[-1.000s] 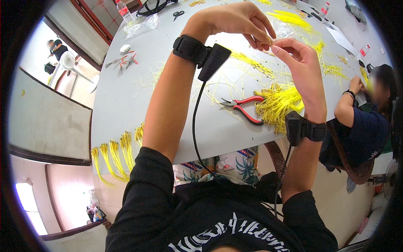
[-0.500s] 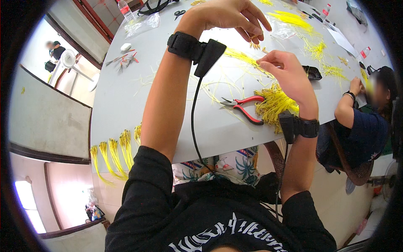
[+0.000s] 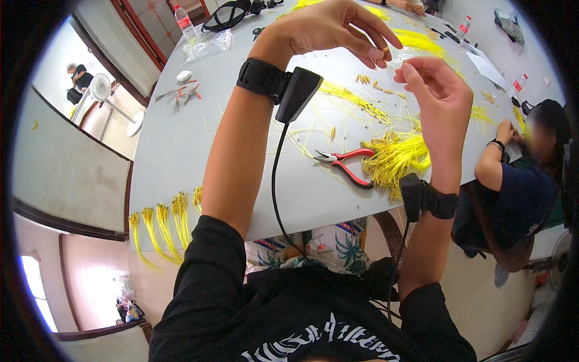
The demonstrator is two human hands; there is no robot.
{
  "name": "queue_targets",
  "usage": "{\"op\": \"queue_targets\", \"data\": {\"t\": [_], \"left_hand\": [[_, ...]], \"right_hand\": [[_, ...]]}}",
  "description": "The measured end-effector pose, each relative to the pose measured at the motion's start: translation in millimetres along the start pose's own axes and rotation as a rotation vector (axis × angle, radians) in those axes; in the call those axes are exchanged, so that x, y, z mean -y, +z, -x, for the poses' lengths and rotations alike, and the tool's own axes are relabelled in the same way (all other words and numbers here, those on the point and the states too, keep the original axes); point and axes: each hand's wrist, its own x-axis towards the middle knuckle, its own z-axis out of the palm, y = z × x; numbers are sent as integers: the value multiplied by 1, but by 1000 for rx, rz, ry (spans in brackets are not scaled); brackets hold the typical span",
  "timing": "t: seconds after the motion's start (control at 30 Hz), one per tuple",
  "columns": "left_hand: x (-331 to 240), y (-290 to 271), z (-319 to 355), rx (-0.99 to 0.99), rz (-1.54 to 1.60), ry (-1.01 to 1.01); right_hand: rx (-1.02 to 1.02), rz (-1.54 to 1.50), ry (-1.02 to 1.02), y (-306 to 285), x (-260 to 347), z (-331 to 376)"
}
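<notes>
Left hand (image 3: 338, 27) pinching small brass ring (image 3: 386, 50); right hand (image 3: 437, 93) loose, fingers curled, nothing held.

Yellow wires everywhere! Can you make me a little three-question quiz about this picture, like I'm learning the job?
1. True or false: the red-handled pliers lie on the grey table, in neither hand.
2. What does the left hand pinch at its fingertips?
A. a small gold-coloured piece
B. a bottle
C. scissors
3. What lies just right of the pliers?

Key:
1. True.
2. A; the right hand is raised close beside it.
3. A pile of yellow wires.
</notes>
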Motion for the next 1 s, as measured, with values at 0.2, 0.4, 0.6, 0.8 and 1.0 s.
{"op": "queue_targets", "data": {"t": [0.2,0.4,0.6,0.8,1.0], "left_hand": [[-8,3,0,-62,-45,3],[-14,6,2,-39,-26,-34],[-16,6,3,-16,-6,-3],[-19,7,4,-32,-101,-5],[-24,8,5,-6,-116,9]], "right_hand": [[-89,59,-28,-1,8,0],[-68,44,-56,-2,9,0],[-79,90,-47,-4,11,-2],[-57,95,-16,-6,12,-1],[-51,100,2,-7,10,-2]]}}
